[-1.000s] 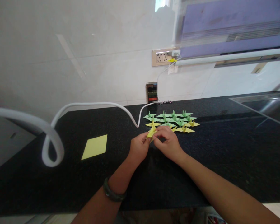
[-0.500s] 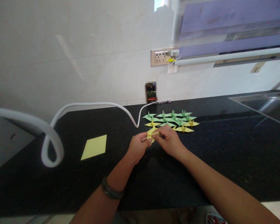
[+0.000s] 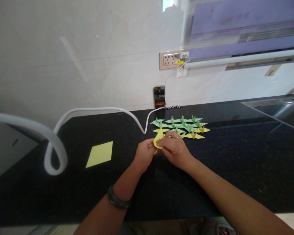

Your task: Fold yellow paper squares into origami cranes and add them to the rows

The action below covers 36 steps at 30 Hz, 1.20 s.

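Note:
Between my two hands, above the dark countertop, is a partly folded piece of yellow origami paper point(image 3: 158, 139). My left hand point(image 3: 145, 154) pinches it from the left side. From the right, my right hand point(image 3: 175, 148) closes on it, with fingers lying across its face; some fingertips are hidden behind the paper. Just beyond my hands stand several folded paper cranes, green ones point(image 3: 183, 123) at the back and yellow ones point(image 3: 194, 134) nearer, a few partly covered by my right hand. A flat yellow paper sheet point(image 3: 100, 154) lies to the left of my left hand.
A thick white cable point(image 3: 95, 109) loops over the left of the black countertop point(image 3: 63, 195). Against the wall leans a phone-like device point(image 3: 159, 97), its face blurred, below a wall socket point(image 3: 171, 59). A sink edge point(image 3: 267, 114) is at the right.
The yellow paper has turned and now shows a broader, curved face. My right-hand fingers have shifted over it, while my left hand stays almost in place.

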Motion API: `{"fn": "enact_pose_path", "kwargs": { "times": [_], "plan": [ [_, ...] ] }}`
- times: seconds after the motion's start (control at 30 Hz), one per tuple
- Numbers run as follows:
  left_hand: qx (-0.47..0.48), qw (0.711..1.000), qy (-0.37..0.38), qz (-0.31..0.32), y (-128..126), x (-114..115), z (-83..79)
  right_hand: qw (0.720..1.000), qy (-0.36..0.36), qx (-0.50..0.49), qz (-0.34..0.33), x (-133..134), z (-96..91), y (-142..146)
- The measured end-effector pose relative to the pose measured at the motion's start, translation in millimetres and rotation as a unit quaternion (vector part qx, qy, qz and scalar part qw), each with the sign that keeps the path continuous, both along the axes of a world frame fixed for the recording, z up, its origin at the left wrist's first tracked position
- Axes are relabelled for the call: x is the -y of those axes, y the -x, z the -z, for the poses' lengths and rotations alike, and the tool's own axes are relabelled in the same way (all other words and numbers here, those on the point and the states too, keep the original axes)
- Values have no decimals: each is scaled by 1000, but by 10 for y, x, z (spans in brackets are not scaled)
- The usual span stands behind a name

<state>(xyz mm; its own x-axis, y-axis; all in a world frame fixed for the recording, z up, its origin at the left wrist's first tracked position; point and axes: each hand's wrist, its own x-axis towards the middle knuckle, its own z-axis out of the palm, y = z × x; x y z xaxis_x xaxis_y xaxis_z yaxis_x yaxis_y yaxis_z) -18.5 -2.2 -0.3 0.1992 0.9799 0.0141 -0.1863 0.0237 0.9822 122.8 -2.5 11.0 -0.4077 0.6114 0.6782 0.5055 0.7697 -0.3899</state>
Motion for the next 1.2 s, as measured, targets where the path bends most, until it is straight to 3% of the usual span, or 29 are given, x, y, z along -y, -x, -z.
{"fn": "enact_pose_path", "kwargs": {
  "times": [0.17,0.47,0.7,0.93,1.2],
  "plan": [
    [-47,999,-12,7,7,7,-1,987,98,-108,63,11,7,32],
    [-81,996,-25,7,-10,7,7,970,173,-161,58,-16,112,71],
    [1,1000,7,-18,12,-16,20,991,69,-105,55,5,14,52],
    [73,997,33,-14,9,-14,-11,995,-53,-20,87,-36,31,-11],
    [131,991,10,-2,1,-7,-37,991,-80,53,96,35,-33,17]
  ]
}}
